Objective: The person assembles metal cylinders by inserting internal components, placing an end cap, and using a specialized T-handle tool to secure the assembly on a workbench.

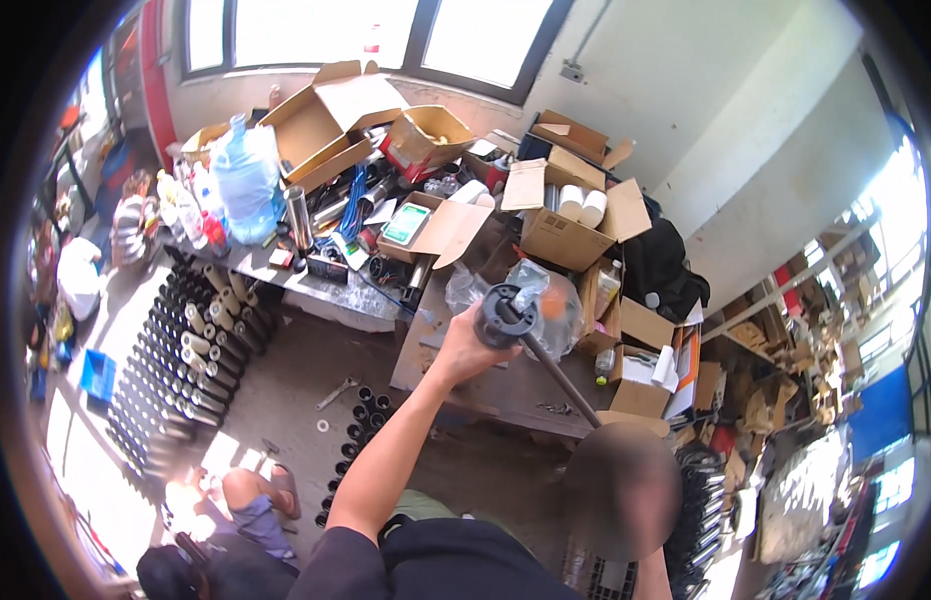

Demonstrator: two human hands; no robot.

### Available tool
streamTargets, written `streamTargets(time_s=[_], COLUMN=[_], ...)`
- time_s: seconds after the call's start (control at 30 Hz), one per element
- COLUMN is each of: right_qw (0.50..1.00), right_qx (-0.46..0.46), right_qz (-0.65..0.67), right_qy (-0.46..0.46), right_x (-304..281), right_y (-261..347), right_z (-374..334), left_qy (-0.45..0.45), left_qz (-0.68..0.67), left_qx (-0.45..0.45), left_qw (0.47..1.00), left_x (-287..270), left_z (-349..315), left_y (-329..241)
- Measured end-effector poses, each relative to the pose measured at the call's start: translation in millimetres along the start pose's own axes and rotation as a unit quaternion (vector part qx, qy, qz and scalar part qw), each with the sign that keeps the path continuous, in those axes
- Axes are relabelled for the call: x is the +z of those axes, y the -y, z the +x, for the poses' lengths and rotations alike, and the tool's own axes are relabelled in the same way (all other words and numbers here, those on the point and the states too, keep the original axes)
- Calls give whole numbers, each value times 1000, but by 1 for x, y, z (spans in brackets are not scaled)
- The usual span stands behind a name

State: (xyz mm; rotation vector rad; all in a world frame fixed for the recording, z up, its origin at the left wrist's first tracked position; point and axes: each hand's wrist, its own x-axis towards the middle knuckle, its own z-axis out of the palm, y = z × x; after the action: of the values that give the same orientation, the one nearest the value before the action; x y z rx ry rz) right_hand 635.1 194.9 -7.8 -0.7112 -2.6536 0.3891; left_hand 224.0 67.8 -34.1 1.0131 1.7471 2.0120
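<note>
My left hand [468,352] is raised over the near edge of the workbench [496,390], its fingers wrapped round a dark flanged metal cylinder [507,316]. The flange faces up and shows a ring of holes. From beside this part a long dark rod [561,378] slants down to the right, toward my right arm. A round blurred patch covers the area where the rod ends, so my right hand [641,505] is smeared and its fingers cannot be made out. Crumpled clear plastic [556,315] lies on the bench just behind the cylinder.
Open cardboard boxes [571,235], a blue water jug [246,180] and scattered parts crowd the bench. Rows of dark tubes [181,370] stand on the floor at left, and short black cylinders [361,415] below the bench. Another person [221,560] sits at lower left.
</note>
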Motion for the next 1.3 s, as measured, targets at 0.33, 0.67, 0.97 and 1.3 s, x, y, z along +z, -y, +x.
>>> streamTargets(time_s=[0.33,0.67,0.97,1.3], right_qw=[651,782,983,838], right_qx=[-756,-568,-124,121], right_qz=[-12,-164,-130,348], right_qy=[58,195,49,403], right_x=[93,215,113,-11], right_y=[370,156,-98,27], right_z=[191,566,223,129], left_qy=[-90,-251,-350,-364], left_qz=[139,95,162,160], left_qx=[0,79,4,61], left_qw=[986,960,923,916], left_x=[20,47,36,43], left_z=[-20,-44,-55,-36], left_y=[14,23,28,23])
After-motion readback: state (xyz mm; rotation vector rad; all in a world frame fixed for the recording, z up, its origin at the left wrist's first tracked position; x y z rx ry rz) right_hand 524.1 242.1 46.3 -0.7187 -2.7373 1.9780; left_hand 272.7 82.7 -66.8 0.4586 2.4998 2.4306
